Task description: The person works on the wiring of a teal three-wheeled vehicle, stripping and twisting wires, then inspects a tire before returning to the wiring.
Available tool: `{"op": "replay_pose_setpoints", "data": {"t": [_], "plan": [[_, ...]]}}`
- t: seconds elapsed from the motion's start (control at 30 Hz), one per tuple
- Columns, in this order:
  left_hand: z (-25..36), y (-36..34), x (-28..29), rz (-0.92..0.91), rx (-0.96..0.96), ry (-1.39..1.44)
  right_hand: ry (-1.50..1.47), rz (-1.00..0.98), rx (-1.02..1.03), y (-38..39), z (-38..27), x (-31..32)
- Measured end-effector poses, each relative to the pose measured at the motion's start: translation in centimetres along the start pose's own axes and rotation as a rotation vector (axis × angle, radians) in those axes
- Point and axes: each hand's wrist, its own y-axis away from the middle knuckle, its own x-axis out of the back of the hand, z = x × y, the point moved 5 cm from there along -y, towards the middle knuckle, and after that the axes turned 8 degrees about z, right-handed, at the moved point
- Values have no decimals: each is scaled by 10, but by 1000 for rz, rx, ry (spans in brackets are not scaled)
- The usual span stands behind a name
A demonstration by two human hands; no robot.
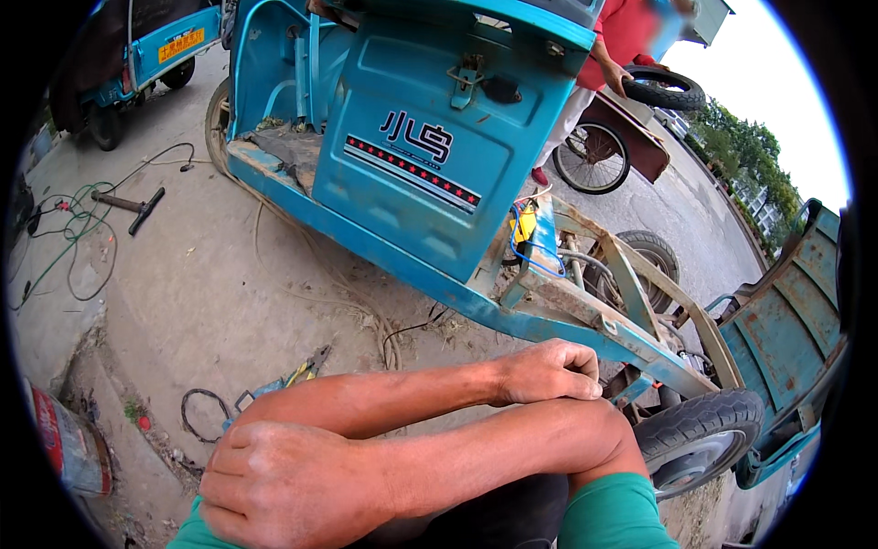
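Note:
My arms are crossed over my lap at the bottom. My left hand point(549, 371) rests with curled fingers at my right elbow point(594, 430). My right hand point(283, 480) is wrapped over my left arm near the elbow, its back upward. Just beyond them stands a teal three-wheeled vehicle body point(421, 146), with a metal frame point(622, 329) exposed at its rear and wires around a yellow part point(524, 224). Its nearer wheel point(695, 439) is right of my arms. Some tools point(302, 371) and a looped black cable point(187, 416) lie on the ground left of my left forearm.
A person in red point(617, 32) holds a tyre point(663, 91) beside a loose-looking spoked wheel point(590, 160). A rusty teal cargo box point(786, 339) stands at right, another vehicle point(174, 41) at upper left. A T-shaped tool point(146, 210), cables point(87, 229) and a battered can point(69, 439) are at left.

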Motion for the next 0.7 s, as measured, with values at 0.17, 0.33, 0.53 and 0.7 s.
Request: {"op": "replay_pose_setpoints", "data": {"t": [0.17,0.33,0.53,0.7], "plan": [[-10,20,6,-71,184,157,28,51,-34,25,-3,8],[-14,53,26,-152,354,-89,-104,-42,-137,49,-1,14],[-98,141,103,-41,413,-1021,-500,-223,-787,155,46,-11],[-173,254,187,-9,852,-1202,-194,-435,-1435,329,123,-23]]}}
